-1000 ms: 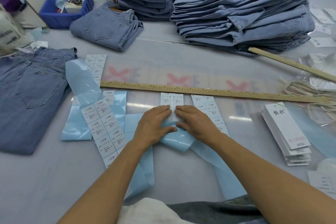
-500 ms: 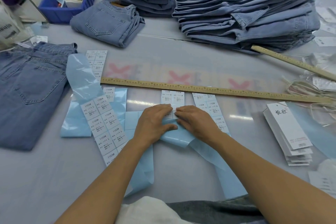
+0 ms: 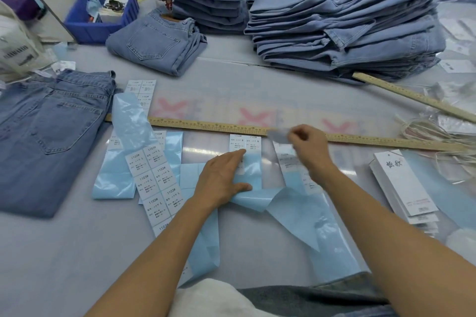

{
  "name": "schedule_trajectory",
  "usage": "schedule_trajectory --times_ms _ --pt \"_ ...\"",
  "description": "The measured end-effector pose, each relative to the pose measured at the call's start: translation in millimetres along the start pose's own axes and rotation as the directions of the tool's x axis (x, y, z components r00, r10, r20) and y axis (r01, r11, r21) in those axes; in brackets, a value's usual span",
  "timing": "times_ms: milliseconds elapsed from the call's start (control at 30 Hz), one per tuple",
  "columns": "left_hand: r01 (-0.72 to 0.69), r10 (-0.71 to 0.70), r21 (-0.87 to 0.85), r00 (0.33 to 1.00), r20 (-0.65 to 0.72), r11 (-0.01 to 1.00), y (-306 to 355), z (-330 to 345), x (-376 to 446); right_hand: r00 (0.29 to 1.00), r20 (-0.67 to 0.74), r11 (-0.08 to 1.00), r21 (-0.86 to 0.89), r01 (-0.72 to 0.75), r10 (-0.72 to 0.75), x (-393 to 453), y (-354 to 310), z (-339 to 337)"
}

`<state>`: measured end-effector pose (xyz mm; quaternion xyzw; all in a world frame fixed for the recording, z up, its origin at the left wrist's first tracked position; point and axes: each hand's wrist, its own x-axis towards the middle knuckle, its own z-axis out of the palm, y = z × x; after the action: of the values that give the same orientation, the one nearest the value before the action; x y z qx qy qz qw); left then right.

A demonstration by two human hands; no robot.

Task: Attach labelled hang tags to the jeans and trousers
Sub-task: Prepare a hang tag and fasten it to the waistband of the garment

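**Sticker peeled, tags waiting at the right**

The big piles of folded jeans (image 3: 345,26) fill the far side of the table (image 3: 64,252), with one more pair (image 3: 49,136) spread flat at the left; none shows a tag yet, so the attaching itself looks not yet begun. A long wooden ruler (image 3: 219,127) runs across the middle, and below it lie strips of blue backing paper (image 3: 304,216) carrying white size stickers.

What has changed: a second ago both hands sat together on the middle sticker strip (image 3: 246,144). Now the right hand (image 3: 309,147) has lifted away toward the ruler, its fingertips pinching a small blurred piece (image 3: 279,135), most likely a sticker just pulled free. The left hand (image 3: 221,180) stays flat on the strip, fingers straight, pressing the backing down.

That suggests the labelling step is under way, with the sticker probably bound for a hang tag. The hang tags (image 3: 404,185) lie in a fanned stack near the right edge, well apart from both hands: long white cards with dark printed characters on top and small print lower down.
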<state>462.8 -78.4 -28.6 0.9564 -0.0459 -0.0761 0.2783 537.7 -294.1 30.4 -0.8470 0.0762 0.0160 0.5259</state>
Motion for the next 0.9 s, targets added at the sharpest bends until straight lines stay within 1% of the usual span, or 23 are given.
schedule_trajectory --times_ms 33,67,100,167,200,233,267,300,333,367,400,433,467,500,533,633,733,800,833,900 --pt "0.001 -0.002 0.027 0.999 0.033 1.0 4 -4 1 0.991 -0.084 0.986 0.14 -0.087 0.099 3 -4 -18" --pt "-0.008 0.004 0.062 0.998 0.06 0.998 8 -9 4 0.978 -0.13 0.968 0.212 -0.133 0.163 6 -6 -39" --pt "-0.017 0.009 0.099 0.997 0.081 0.995 13 -14 7 0.973 -0.148 0.97 0.194 -0.145 0.175 7 -8 -62" --pt "-0.03 0.02 0.13 0.997 0.078 0.991 33 -26 10 0.982 -0.165 0.996 0.01 -0.089 0.089 1 -11 -111" --pt "-0.023 0.02 0.094 0.999 0.029 0.995 48 -30 12 0.984 -0.176 0.994 -0.107 -0.026 0.006 -5 -13 -134" --pt "-0.006 0.006 0.005 0.999 -0.032 1.0 66 -33 13 0.978 -0.185 0.974 -0.222 0.055 -0.098 -13 -16 -155" --pt "0.019 -0.03 -0.155 0.997 -0.071 0.988 90 -36 14 0.957 -0.18 0.93 -0.332 0.157 -0.226 -22 -22 -173" --pt "0.064 -0.085 -0.361 0.996 -0.042 0.931 116 -40 13 0.915 -0.148 0.855 -0.437 0.279 -0.374 -33 -30 -187" --pt "0.114 -0.107 -0.549 0.993 0.046 0.828 145 -44 12 0.846 -0.085 0.746 -0.524 0.411 -0.527 -46 -38 -199" --pt "0.162 -0.084 -0.672 0.986 0.147 0.723 174 -49 9 0.75 0.002 0.602 -0.594 0.533 -0.662 -59 -46 -209" --pt "0.197 -0.036 -0.744 0.973 0.226 0.638 200 -54 5 0.642 0.093 0.443 -0.648 0.62 -0.761 -73 -52 -217" --pt "0.212 0.016 -0.783 0.962 0.272 0.585 225 -58 -1 0.545 0.17 0.297 -0.688 0.662 -0.821 -87 -57 -224" --pt "0.215 0.06 -0.808 0.953 0.295 0.549 247 -61 -7 0.472 0.226 0.183 -0.716 0.674 -0.852 -99 -61 -231" --pt "0.219 0.092 -0.825 0.947 0.309 0.521 266 -64 -15 0.425 0.257 0.108 -0.737 0.667 -0.868 -112 -62 -238" --pt "0.23 0.103 -0.84 0.942 0.319 0.492 282 -64 -23 0.399 0.268 0.068 -0.752 0.656 -0.877 -123 -62 -243" --pt "0.271 0.064 -0.877 0.945 0.321 0.397 313 -65 -42 0.382 0.285 0.029 -0.769 0.638 -0.879 -151 -57 -259" --pt "0.299 0.024 -0.869 0.942 0.335 0.395 327 -62 -52 0.401 0.323 0.006 -0.772 0.635 -0.857 -166 -47 -271" --pt "0.326 0.006 -0.847 0.932 0.362 0.42 332 -58 -57 0.434 0.344 0.017 -0.768 0.64 -0.833 -174 -41 -275" --pt "0.339 -0.009 -0.832 0.927 0.374 0.439 334 -54 -59 0.464 0.355 0.038 -0.761 0.648 -0.812 -177 -38 -277" --pt "0.362 -0.045 -0.808 0.921 0.387 0.466 338 -48 -62 0.542 0.345 0.138 -0.735 0.663 -0.766 -181 -33 -282"
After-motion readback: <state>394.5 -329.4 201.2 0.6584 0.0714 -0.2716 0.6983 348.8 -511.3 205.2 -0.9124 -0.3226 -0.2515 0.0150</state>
